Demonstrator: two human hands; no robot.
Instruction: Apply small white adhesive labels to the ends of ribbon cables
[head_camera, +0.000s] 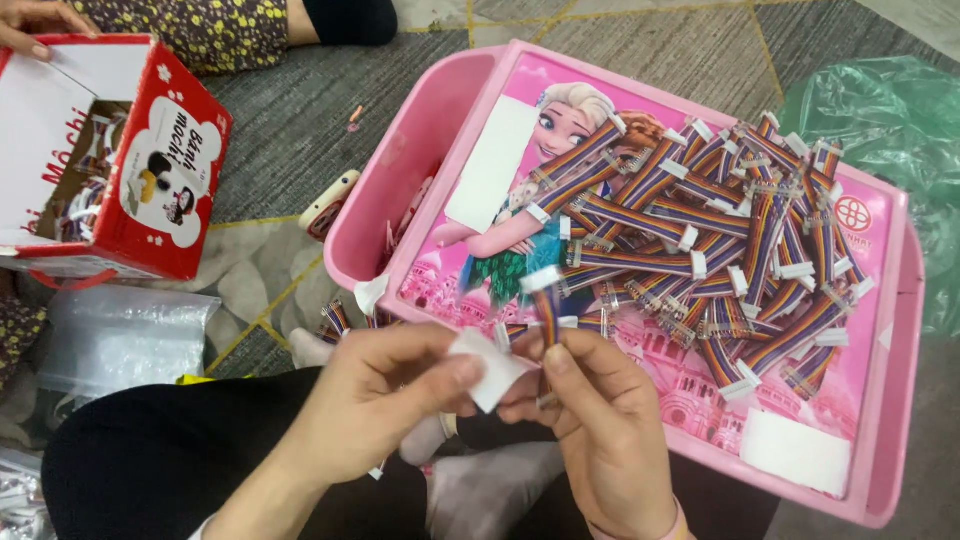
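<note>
While both hands meet near the person's lap, the left hand (385, 400) curls in from the left with thumb and fingers pinching a small white paper slip (487, 368), flat and matte. The right hand (600, 420) rises from the near edge, palm turned inward, its fingers pressed onto the lower end of a short ribbon cable (546, 305) that stands upright, striped in rainbow colours with a white plug on top. Slip and cable touch between the two hands, just at the near edge of a pink plastic tray (890, 330). Glossy and cartoon-printed, the tray carries a loose heap of cables (720, 230) on its right half, all striped alike with white ends. Far left stands a red cardboard box (190, 200), open at the top, another person's hand (35, 22) on its rim. A crinkled green plastic bag (890, 110) lies far right on the woven floor mat (290, 120).
</note>
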